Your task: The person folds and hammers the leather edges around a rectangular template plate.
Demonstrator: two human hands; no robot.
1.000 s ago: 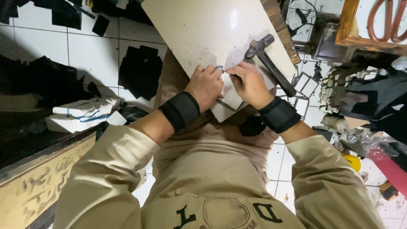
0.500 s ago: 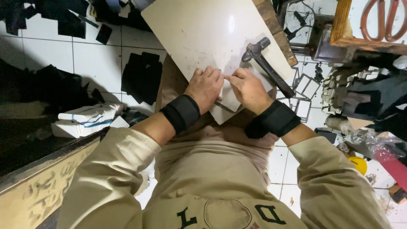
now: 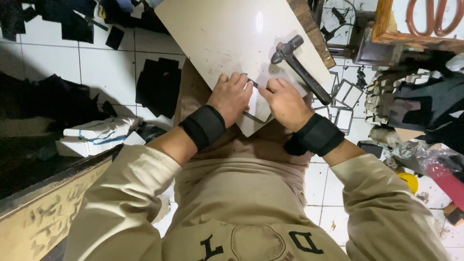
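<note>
While the white tiled floor [image 3: 104, 67] spreads out to the left of the hands and beyond them, a pale tabletop [image 3: 217, 34] slants in from the far side and ends right under the knuckles, resting over the person's lap. A dark bench edge [image 3: 53, 169] runs along the near left, well apart from the hands, and on it lie bundled white packets [image 3: 94, 133] tied with blue bands. Black cut pieces [image 3: 159, 84] sit stacked on the floor just left of the left hand, with more black scraps scattered farther off.

A hammer [image 3: 299, 70] lies on the tabletop just beyond the right hand, its metal head pointing away and its dark handle angling toward the right wrist without touching it. To the right of the right hand, small white rectangular frames [image 3: 345, 96] lie on the floor.

The left hand [image 3: 232, 96] is curled, knuckles up, pressing down on a thin metal frame [image 3: 251, 116] at the near edge of the tabletop; the frame's grey outline shows between the two hands. The right hand [image 3: 285, 101] is also curled, its forefinger and thumb pinched against the frame's far corner, close beside the left fingertips. Both wrists wear black wraps [image 3: 205, 125].
</note>
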